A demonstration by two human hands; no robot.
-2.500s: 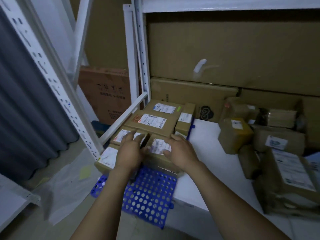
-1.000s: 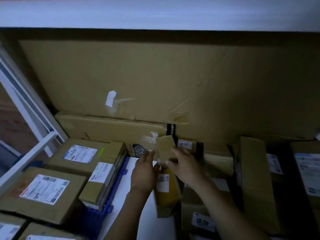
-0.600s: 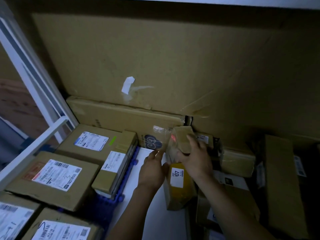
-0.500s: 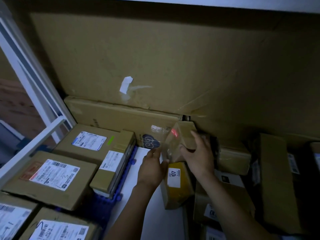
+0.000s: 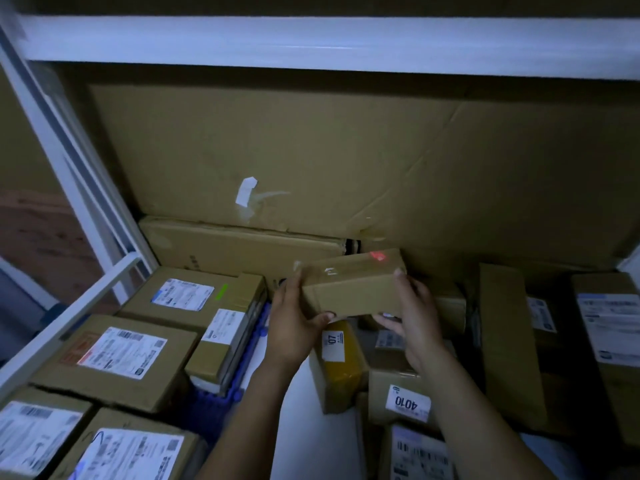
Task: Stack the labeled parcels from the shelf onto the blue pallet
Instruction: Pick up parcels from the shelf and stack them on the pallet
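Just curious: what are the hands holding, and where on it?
A small brown parcel: left hand on its left end, right hand on its right end.

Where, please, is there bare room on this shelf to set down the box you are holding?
Only the white shelf strip is bare, between the blue pallet and the yellow parcel. Labeled parcels cover the pallet, and the right-hand pile is crowded.

Stockroom: labeled parcels (image 5: 117,358), white shelf (image 5: 311,39).

Brown parcels (image 5: 119,362) bear white labels (image 5: 122,351) on a blue pallet (image 5: 207,403).
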